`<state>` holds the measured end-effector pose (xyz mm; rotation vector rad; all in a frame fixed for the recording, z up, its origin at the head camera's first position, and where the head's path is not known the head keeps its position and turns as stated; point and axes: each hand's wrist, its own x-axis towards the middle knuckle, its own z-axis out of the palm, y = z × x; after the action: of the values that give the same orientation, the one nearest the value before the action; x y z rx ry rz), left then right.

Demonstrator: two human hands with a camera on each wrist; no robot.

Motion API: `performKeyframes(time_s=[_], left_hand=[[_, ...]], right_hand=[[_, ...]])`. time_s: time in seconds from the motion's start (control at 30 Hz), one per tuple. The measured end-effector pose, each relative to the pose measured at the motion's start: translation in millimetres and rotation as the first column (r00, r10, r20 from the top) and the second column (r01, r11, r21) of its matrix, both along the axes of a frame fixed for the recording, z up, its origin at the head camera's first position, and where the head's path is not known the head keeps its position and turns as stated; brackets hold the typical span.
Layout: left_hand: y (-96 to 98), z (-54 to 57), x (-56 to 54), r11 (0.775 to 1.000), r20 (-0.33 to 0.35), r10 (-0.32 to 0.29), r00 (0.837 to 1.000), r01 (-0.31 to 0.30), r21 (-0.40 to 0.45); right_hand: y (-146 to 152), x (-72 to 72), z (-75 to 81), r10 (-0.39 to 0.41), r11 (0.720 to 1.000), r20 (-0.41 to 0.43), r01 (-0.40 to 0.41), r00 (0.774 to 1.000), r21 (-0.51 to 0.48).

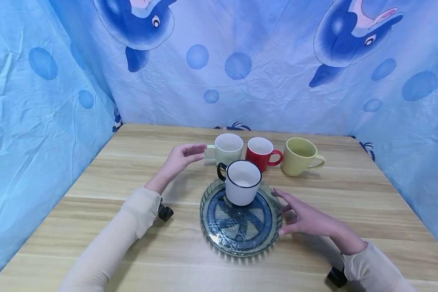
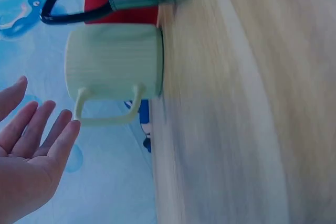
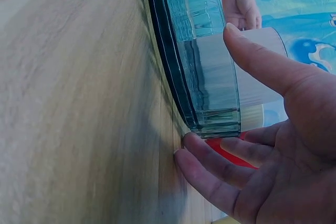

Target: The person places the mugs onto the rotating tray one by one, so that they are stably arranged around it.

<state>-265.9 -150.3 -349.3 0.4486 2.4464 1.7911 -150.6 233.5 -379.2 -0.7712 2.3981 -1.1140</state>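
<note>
A white mug with a black rim and black handle [image 1: 243,182] stands on a round clear glass tray [image 1: 241,243], toward its back edge. My left hand [image 1: 182,159] is relaxed with nothing in it, fingertips close to the handle of a pale green mug [image 2: 115,61]. At the tray's right side is my right hand [image 1: 306,217], its fingers and thumb spread around the rim. In the right wrist view the thumb overlaps the glass wall [image 3: 210,77] and the other fingertips lie low beside it.
Behind the tray a red mug [image 1: 256,160] stands between the pale green mug and a yellow-green mug [image 1: 295,164], whose handle points right. All rest on a wooden table [image 1: 149,251]. Blue dolphin-print cloth [image 1: 219,101] rises behind the table and along both sides.
</note>
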Motion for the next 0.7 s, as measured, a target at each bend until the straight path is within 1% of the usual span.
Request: performKeyframes(time_s=[0.07,0.2,0.37,0.5,0.6,0.63,0.7], left_hand=[[-0.3,1.0,-2.6,1.0,-0.009,-0.005,1.0,0.005,0.001],[0.8,-0.7,-7.9,1.0,-0.023,-0.003,1.0,0.004,0.014],[3.6,-5.2,-15.0,1.0,-0.052,0.02,0.998,-0.019,0.016],[7.0,-7.1,-19.5,0.999,-0.072,0.051,0.996,-0.05,0.013],[9.1,-7.6,-23.2,0.996,-0.058,0.091,0.994,-0.09,0.005],[9.4,-8.0,-24.5,0.995,-0.043,0.102,0.994,-0.102,0.004],[10.3,-8.6,-27.7,0.993,0.014,0.116,0.993,-0.116,0.021]], right_hand=[[0,0.6,0.3,-0.004,1.0,0.001,0.004,1.0,-0.002],[-1,2.2,0.7,-0.003,1.0,-0.007,0.003,1.0,-0.016],[-2,4.4,1.1,-0.006,1.0,-0.022,0.006,1.0,-0.015],[-2,5.5,1.8,-0.017,1.0,-0.025,0.017,1.0,-0.001],[-2,6.0,2.8,-0.025,1.0,-0.02,0.025,0.999,0.002],[-2,6.2,3.2,-0.028,1.0,-0.019,0.028,0.999,0.003],[-2,6.6,4.0,-0.034,0.999,-0.02,0.034,0.999,0.002]])
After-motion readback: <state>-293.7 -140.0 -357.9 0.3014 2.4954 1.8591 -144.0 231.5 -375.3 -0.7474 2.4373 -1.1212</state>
